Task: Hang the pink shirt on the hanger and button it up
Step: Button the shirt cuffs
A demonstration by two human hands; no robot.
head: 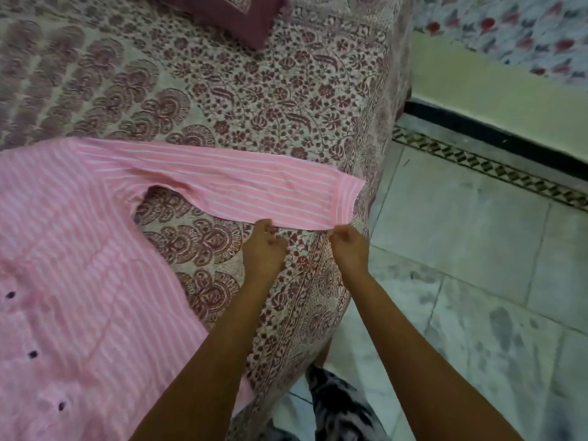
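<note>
Head view: a pink shirt [79,249] lies spread on a patterned bed [254,90], its dark buttons [32,354] at the frame's left, one sleeve [241,189] stretched toward the bed's corner. The left hand [262,246] and right hand [350,248] each pinch the sleeve's lower edge near the cuff [345,198], each grip pressed together on cloth. No hanger is visible. The cuff sits at the mattress edge; a careless tug could slide the sleeve off toward the tiled floor [461,233]. Open bedspread lies beyond, with a maroon pillow [229,14] well apart.
</note>
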